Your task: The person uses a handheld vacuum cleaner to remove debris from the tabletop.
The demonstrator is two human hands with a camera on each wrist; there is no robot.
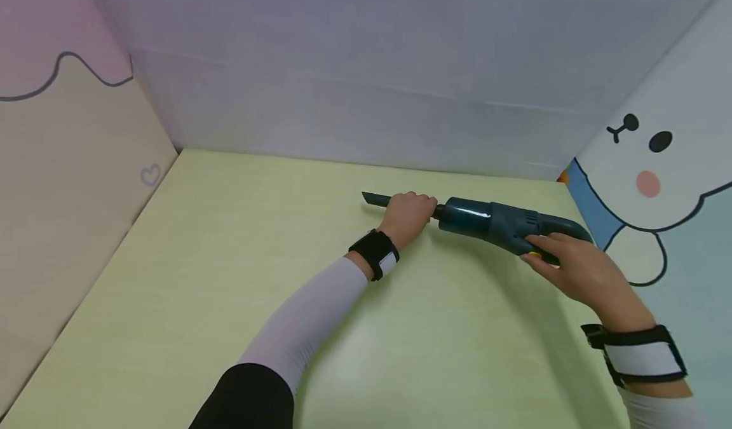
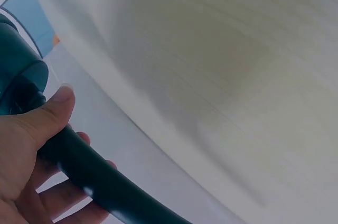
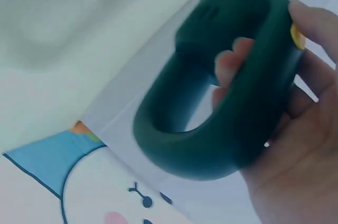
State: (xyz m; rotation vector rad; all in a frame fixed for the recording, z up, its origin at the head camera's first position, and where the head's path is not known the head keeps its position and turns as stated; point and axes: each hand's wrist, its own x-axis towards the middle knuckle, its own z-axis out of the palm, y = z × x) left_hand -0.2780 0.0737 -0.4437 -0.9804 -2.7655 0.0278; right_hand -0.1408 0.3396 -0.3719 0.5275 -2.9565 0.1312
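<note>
A dark green handheld vacuum cleaner [image 1: 466,217] is held sideways over the table, its shadow falling below it. My right hand [image 1: 583,270] grips its looped handle [image 3: 264,92]; in the right wrist view the fingers curl through the loop and the thumb lies near a yellow button [image 3: 298,37]. Around the narrow nozzle [image 2: 111,182] at the other end, my left hand [image 1: 408,216] is wrapped, close to where it meets the body. The slanted nozzle tip [image 1: 374,199] sticks out to the left past that hand.
Beneath lies a pale yellow-green table [image 1: 229,276]. A white wall [image 1: 354,79] stands behind it, a beige and pink panel [image 1: 68,181] at the left, and a panel with a cartoon animal [image 1: 686,181] at the right, close to the handle end.
</note>
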